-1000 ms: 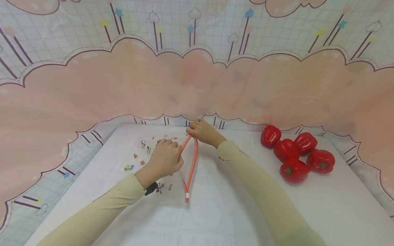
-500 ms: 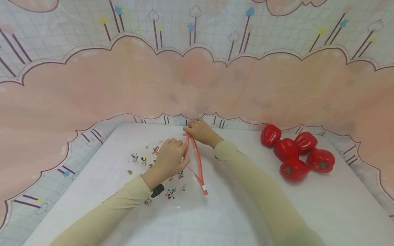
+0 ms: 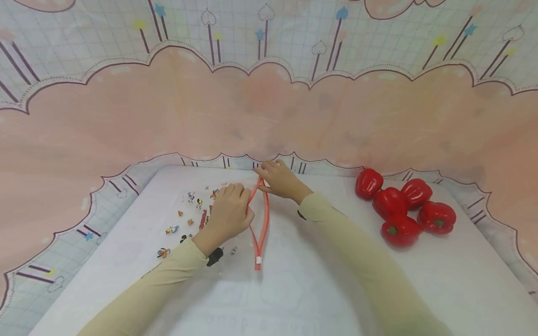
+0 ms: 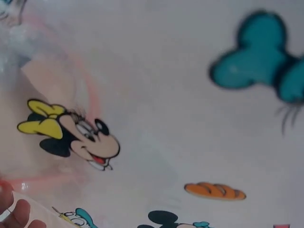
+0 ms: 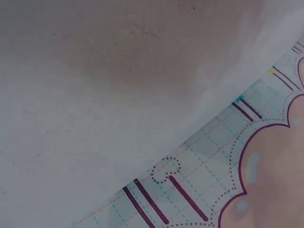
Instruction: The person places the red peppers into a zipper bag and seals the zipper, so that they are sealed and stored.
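Note:
A clear zip pouch (image 3: 191, 214) printed with small cartoon figures lies under and around my left hand (image 3: 230, 209) in the head view. My left hand grips one side of its orange-red zip edge (image 3: 266, 219), and the mouth gapes in a narrow loop. At the far end of that edge, my right hand (image 3: 280, 179) pinches the strip between thumb and fingers. Cartoon prints on the pouch (image 4: 152, 128) fill the left wrist view, with my left fingertips (image 4: 19, 214) at its lower left corner. The right wrist view does not show my right hand.
Several red bell peppers (image 3: 390, 204) sit in a cluster on the right of the white table (image 3: 319, 280). A patterned pink and white cloth (image 3: 269, 112) stands behind the table and along its sides.
The pouch's near zip end swung right, then back left, with my left hand shifting the same way. My right hand stays at the far end, its fingers now a little more spread.

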Tool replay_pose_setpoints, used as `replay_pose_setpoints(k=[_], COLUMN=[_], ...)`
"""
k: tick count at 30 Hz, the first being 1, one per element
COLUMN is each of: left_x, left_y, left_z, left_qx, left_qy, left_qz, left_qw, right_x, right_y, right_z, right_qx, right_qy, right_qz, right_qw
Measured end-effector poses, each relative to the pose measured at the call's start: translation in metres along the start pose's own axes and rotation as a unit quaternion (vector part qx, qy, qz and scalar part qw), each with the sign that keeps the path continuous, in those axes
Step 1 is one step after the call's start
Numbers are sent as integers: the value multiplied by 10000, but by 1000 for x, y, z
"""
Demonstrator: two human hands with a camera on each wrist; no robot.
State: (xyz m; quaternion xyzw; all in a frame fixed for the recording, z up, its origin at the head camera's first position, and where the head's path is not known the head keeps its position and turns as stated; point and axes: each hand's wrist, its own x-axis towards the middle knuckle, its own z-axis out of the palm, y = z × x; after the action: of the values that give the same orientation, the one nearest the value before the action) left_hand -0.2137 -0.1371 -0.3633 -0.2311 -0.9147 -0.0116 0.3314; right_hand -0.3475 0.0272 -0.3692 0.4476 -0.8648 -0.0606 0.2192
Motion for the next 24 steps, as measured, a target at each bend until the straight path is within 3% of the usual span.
replay_pose_setpoints(k=[8,20,24], left_x=[6,10,10], left_y=[-3,-7,-9], left_z=[3,6,8], left_qx=[-1,-229,-243], left_qy=[51,109,32], left_qz=[-127,-249,-277], left_qw=[9999,9994,9993], right_x=[-30,-96,-119], right_y=[11,30,38], right_z=[-22,-79,-92], right_qx=[16,633,580], right_qy=[470,242,289], right_qz=[213,789,946], right_qw=[9987,9946,9934])
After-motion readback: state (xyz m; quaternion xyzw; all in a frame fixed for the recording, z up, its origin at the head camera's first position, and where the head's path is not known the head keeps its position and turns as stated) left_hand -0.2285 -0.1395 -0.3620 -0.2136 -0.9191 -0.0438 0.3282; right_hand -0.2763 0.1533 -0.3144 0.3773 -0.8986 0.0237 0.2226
